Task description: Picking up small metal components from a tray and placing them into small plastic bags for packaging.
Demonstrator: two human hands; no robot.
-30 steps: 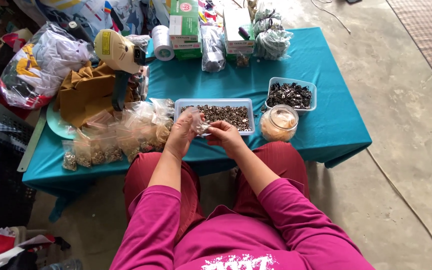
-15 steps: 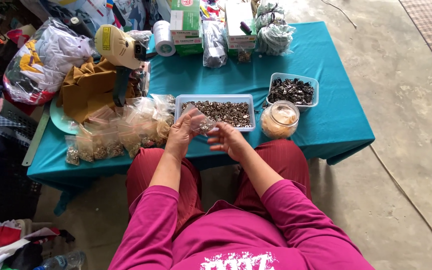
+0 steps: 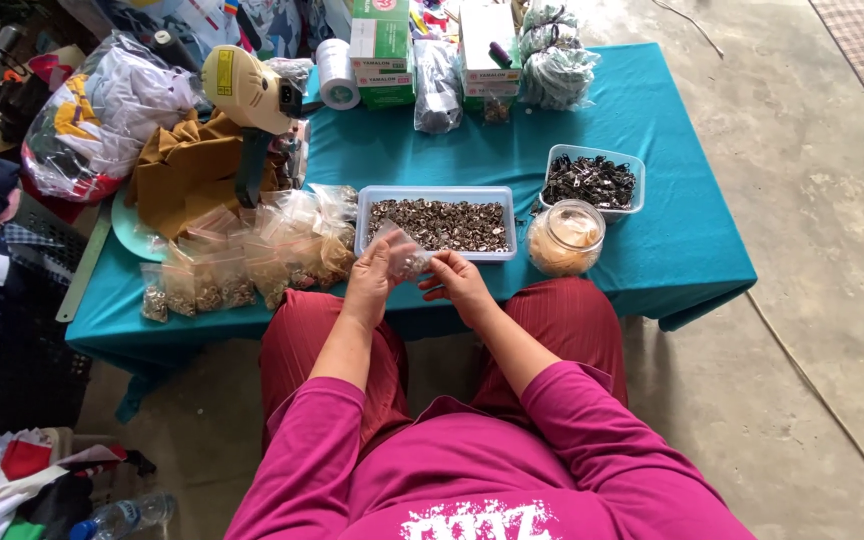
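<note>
Left hand (image 3: pixel 370 283) and right hand (image 3: pixel 455 283) pinch a small clear bag (image 3: pixel 404 255): light, limp, slippery; hold by top edge.

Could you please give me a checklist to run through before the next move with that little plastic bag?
1. Small clear bag held by both hands: ok; left hand and right hand meet at it.
2. Bag mouth open: cannot tell, too small to see.
3. Bag contents: cannot tell; something small and dark shows inside.
4. Tray of small metal pieces close by: ok, just beyond the hands on the teal table.
5. Filled bags kept apart: ok, piled left of the tray.
6. Round jar and second tray: ok, standing right of the first tray, apart from the hands.
</note>
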